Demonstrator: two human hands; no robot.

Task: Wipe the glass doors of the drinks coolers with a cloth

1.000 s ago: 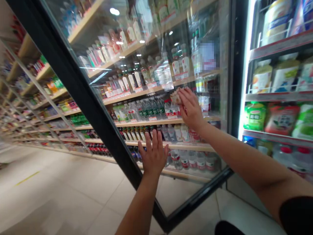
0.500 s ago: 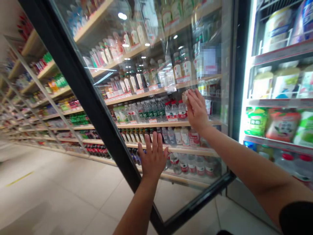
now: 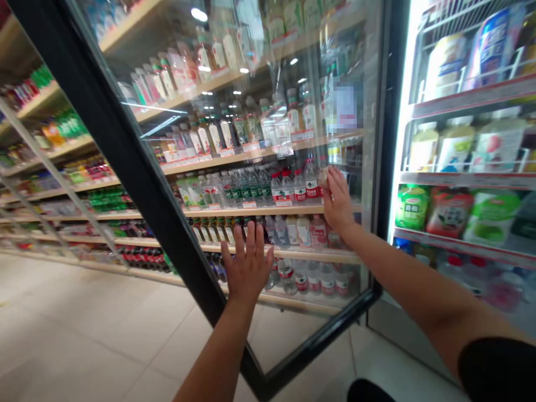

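Note:
A swung-out glass door [image 3: 322, 341] with a black frame stands before me. My left hand [image 3: 249, 265] lies flat against the lower part of the glass, fingers spread, near the slanting side of the frame. Higher and to the right, my right hand [image 3: 339, 204] presses a small, crumpled, pale cloth [image 3: 324, 177] to the pane. Its fingers are bent over the cloth and hide most of it. Above that hand a whitish notice [image 3: 347, 106] is blurred out on the door.
To the right, a lit cooler [image 3: 473, 180] stands open with bottles and pouches on its shelves. Through the glass I see wooden shelves [image 3: 251, 211] of bottled drinks, and more shelving runs away to the left. Pale floor tiles [image 3: 104, 329] lie below.
My view has turned a little to the right. Against the glass, my right hand has slid slightly down and to the right with the cloth; my left hand stays flat in place.

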